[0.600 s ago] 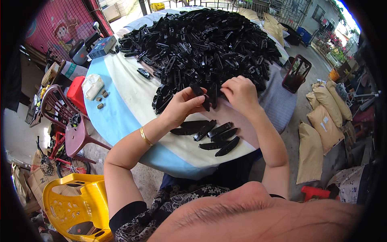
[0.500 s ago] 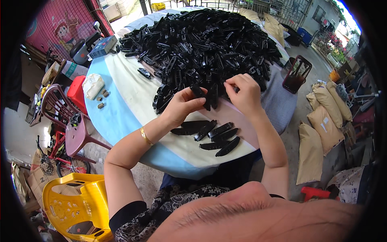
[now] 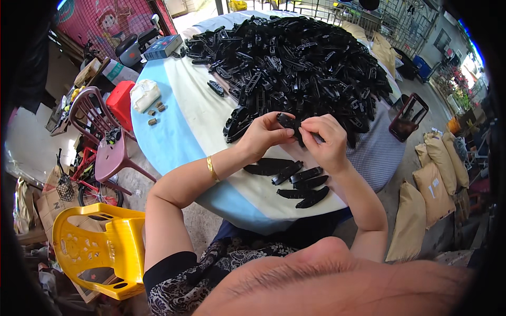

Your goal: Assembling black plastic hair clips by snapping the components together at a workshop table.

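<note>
**Two hands on one black part at the table's near edge**

A small black plastic part (image 3: 289,121) sits pinched between both hands, lifted just above the round table (image 3: 179,131), right in front of the big heap.

Left hand (image 3: 265,134): fingers curled, thumb and fingertips closed on the part's left end. Gold bangle (image 3: 212,168) on that wrist.

Right hand (image 3: 328,141): fingers bent down, gripping the part's right end; hands nearly touching.

Just below the hands, a short row of long black pieces (image 3: 293,179) lies flat on the tablecloth, side by side.

Behind the hands, a large pile of black parts (image 3: 300,60) covers most of the far half of the table.

Farther out: white bag (image 3: 143,94) near the table's left edge, yellow plastic chair (image 3: 97,247) at lower left, tan sacks (image 3: 429,195) on the floor to the right.
</note>
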